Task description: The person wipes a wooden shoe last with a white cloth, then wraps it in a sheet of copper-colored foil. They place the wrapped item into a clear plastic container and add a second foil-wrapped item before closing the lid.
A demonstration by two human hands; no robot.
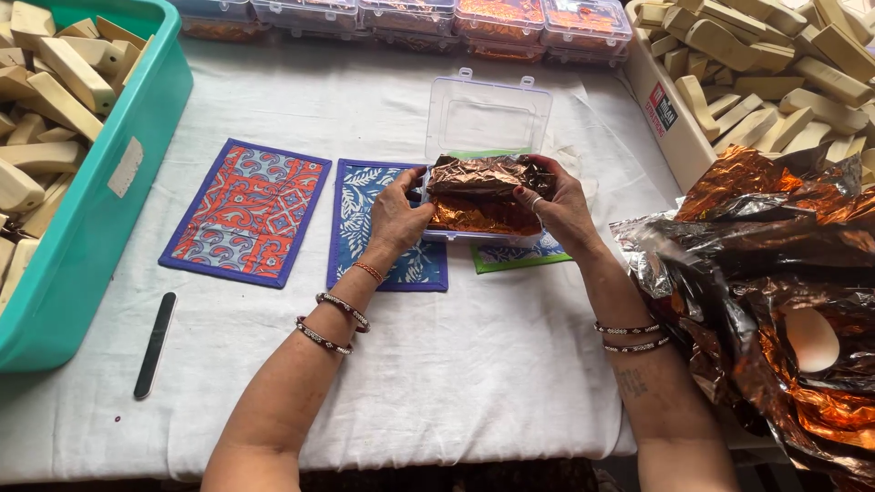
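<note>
1. The left hand (396, 214) and the right hand (558, 205) both grip a crinkly copper foil bundle (488, 191), one at each end.
2. The bundle sits in the bottom half of a clear plastic box (488, 118), and the lid stands open behind it.
3. The box is in the middle of the tabletop (437, 364), which has a white cloth on it.
4. A blue leaf mat (365, 228) lies just under the left hand. A red and blue mat (248, 211) lies beside it.
5. A green mat (515, 255) peeks out under the box.
6. A black nail file (155, 344) lies near the teal bin (100, 210) of wooden blocks.
7. A pile of shiny foil sheets (766, 273) sits to the right.
</note>
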